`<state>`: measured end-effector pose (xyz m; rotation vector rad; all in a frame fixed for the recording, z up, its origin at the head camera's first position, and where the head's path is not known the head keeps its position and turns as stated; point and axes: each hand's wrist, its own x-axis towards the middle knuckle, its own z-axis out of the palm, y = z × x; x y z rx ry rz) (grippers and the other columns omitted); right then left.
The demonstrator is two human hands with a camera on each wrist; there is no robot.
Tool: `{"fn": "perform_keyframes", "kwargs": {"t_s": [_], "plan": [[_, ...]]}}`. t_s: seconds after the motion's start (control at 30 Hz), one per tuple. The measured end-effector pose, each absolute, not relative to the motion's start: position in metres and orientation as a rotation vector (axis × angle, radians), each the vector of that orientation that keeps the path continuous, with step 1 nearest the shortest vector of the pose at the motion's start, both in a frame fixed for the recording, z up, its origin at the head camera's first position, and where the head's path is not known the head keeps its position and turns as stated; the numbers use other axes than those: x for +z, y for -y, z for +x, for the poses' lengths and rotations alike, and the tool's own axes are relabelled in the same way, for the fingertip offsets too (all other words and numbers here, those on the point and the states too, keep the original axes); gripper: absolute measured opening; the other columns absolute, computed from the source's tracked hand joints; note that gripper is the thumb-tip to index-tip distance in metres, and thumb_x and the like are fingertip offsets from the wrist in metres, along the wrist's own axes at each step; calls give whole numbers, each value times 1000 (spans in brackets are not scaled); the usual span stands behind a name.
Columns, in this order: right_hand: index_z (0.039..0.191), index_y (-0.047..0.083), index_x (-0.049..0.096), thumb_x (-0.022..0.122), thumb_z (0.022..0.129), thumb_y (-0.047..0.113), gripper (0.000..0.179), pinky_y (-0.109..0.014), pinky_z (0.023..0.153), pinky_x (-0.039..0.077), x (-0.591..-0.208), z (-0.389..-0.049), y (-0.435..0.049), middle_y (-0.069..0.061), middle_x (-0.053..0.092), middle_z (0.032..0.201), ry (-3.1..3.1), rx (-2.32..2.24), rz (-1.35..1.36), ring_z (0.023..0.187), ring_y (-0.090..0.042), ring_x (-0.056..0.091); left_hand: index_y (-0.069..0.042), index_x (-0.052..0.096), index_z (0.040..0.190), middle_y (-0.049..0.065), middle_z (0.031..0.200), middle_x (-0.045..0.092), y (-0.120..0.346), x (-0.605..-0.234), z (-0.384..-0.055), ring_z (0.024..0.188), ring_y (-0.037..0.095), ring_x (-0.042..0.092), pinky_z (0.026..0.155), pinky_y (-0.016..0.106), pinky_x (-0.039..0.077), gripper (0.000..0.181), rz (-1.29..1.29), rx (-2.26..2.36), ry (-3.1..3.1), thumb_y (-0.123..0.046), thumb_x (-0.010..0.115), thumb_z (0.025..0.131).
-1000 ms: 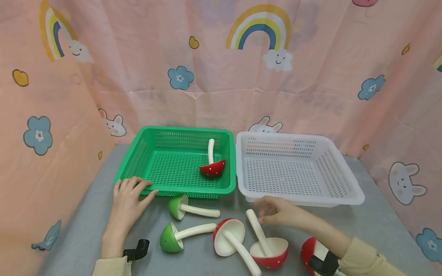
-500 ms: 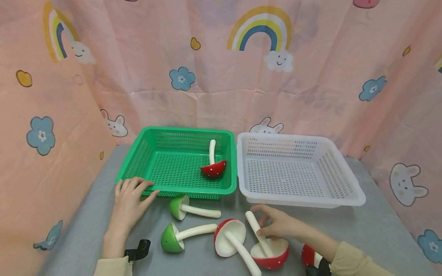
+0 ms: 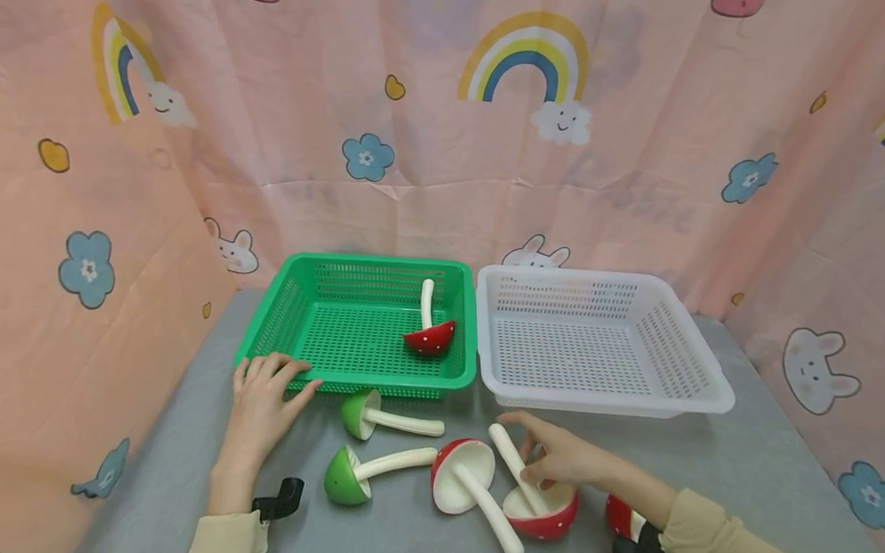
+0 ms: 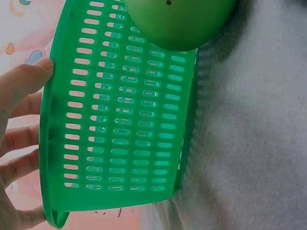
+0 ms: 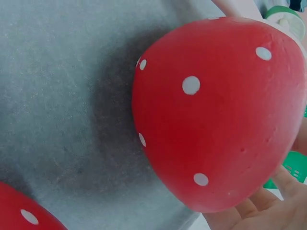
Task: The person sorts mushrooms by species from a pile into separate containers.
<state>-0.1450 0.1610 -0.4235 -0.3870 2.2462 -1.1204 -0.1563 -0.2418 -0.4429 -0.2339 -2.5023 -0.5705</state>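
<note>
My left hand (image 3: 259, 409) grips the front rim of the green basket (image 3: 377, 380). In the left wrist view its thumb (image 4: 29, 79) lies on the near side of the rim, with the other fingers beyond. My right hand (image 3: 571, 459) pinches the white stem of a red toy mushroom (image 3: 545, 524), whose cap rests on the table. That spotted cap (image 5: 220, 115) fills much of the right wrist view and hides part of the fingers. Another red mushroom (image 3: 462, 478) lies just left of it. Two green mushrooms (image 3: 348, 476) (image 3: 360, 414) lie in front of the green basket.
One red mushroom (image 3: 430, 338) stands stem-up inside the green basket. A white basket (image 3: 605, 399) sits right beside it. Partly behind my right wrist lies a further red mushroom (image 3: 619, 515). A pink printed curtain (image 3: 430, 217) closes off the grey table's back.
My right hand has come down and left, from above the stem to around it, its fingers now lower toward the cap. My left hand stays on the basket rim.
</note>
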Motion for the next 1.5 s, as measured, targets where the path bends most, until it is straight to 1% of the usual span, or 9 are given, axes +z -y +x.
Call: {"fn": "perform_keyframes", "kwargs": {"t_s": [0.27, 0.47, 0.67, 0.9, 1.13, 1.33, 1.5], "plan": [[140, 14, 42, 71, 74, -5, 74, -26, 56, 44, -425, -142, -157, -6, 55, 89, -2312, -1060, -385, 71, -18, 53, -12, 72, 100, 9, 100, 63, 241, -442, -156, 102, 32, 52, 109, 66, 22, 26, -240, -574, 2496, -25, 80, 78], [141, 15, 42, 70, 75, -5, 73, -28, 57, 45, -427, -141, -157, -5, 55, 91, -2348, -1042, -400, 76, -20, 54, -12, 72, 100, 9, 100, 63, 241, -442, -156, 103, 32, 52, 109, 66, 22, 26, -235, -578, 2502, -25, 79, 79], [142, 15, 42, 70, 77, -4, 73, -28, 57, 47, -422, -141, -161, -7, 55, 93, -2359, -1071, -392, 78, -21, 56, -13, 72, 100, 9, 100, 63, 241, -442, -155, 103, 32, 52, 110, 66, 22, 26, -234, -581, 2499, -25, 80, 78], [144, 22, 39, 72, 79, 1, 76, -31, 61, 49, -404, -140, -163, -8, 55, 98, -2339, -1080, -364, 82, -21, 55, -12, 72, 100, 9, 100, 63, 241, -443, -156, 103, 32, 52, 109, 66, 22, 26, -234, -578, 2504, -25, 80, 78], [146, 25, 36, 73, 81, 6, 77, -33, 66, 53, -386, -142, -163, -8, 55, 104, -2355, -1072, -380, 89, -21, 55, -12, 72, 100, 9, 100, 63, 241, -442, -155, 103, 33, 52, 109, 66, 22, 26, -237, -578, 2497, -24, 80, 78], [146, 24, 35, 70, 83, 4, 75, -32, 69, 54, -366, -148, -161, -9, 55, 104, -2393, -1069, -470, 92, -21, 58, -12, 71, 100, 9, 100, 63, 241, -441, -155, 103, 33, 52, 109, 66, 22, 26, -236, -572, 2503, -24, 80, 78], [145, 26, 34, 70, 84, 5, 74, -32, 69, 55, -353, -154, -156, -9, 56, 107, -2419, -1091, -502, 94, -22, 58, -12, 72, 100, 9, 100, 63, 241, -441, -155, 103, 33, 52, 109, 66, 23, 26, -235, -571, 2503, -24, 80, 78]]}}
